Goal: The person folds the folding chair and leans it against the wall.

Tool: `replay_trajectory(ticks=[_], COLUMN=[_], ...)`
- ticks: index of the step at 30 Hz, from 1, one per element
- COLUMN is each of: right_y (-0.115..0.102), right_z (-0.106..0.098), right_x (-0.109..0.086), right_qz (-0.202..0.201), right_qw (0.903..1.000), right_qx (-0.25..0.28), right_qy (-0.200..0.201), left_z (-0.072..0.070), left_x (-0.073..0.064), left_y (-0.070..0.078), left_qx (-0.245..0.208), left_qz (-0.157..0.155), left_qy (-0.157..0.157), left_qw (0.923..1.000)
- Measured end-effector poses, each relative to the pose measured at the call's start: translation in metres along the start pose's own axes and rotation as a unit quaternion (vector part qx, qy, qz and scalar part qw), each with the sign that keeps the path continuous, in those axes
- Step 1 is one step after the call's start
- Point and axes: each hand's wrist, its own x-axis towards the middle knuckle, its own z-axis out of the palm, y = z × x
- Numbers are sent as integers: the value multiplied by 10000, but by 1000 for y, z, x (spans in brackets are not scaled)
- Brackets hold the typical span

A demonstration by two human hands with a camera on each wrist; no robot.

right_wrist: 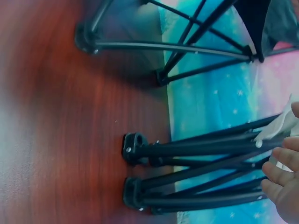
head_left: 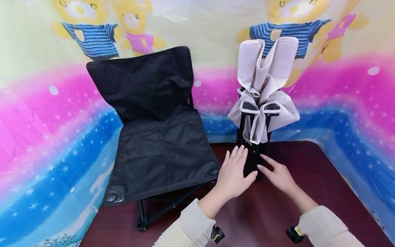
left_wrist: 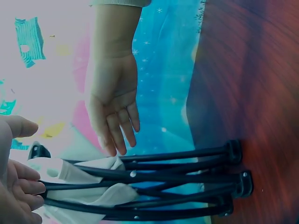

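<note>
A folded camping chair (head_left: 260, 125) stands upright on the table, its off-white fabric bunched above a bundle of black legs. My left hand (head_left: 234, 171) is at the left front of those legs, fingers straight and thumb spread. On the other side my right hand (head_left: 277, 175) reaches toward the legs, palm inward and fingers loosely extended. Neither hand grips anything. In the left wrist view, the black leg tubes (left_wrist: 187, 177) end in plastic feet on the tabletop. The right wrist view has the right hand (right_wrist: 285, 177) close beside the tubes and the fabric.
An unfolded black camping chair (head_left: 160, 147) stands to the left, its seat corner near my left hand. Both chairs are on a dark red-brown table (head_left: 296, 154). Behind hangs a colourful backdrop (head_left: 345, 89) with printed bears. Small black devices (head_left: 294, 235) sit at my wrists.
</note>
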Motion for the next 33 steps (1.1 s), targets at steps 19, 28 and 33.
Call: replay_trajectory(ticks=[19, 28, 33], right_y=[-39, -54, -64], right_z=[13, 15, 22], right_x=[-10, -13, -11], right_qz=[-1709, -1923, -2033], right_qw=[9833, 9803, 9784], right_qx=[-554, -422, -366], right_qy=[306, 172, 108], left_z=[-25, -42, -49], left_x=[-52, -70, -84], left_y=[-57, -81, -95], left_qx=[-279, -201, -97], left_qz=[-754, -859, -1053], left_qy=[337, 401, 460], left_qw=[9962, 9953, 9933])
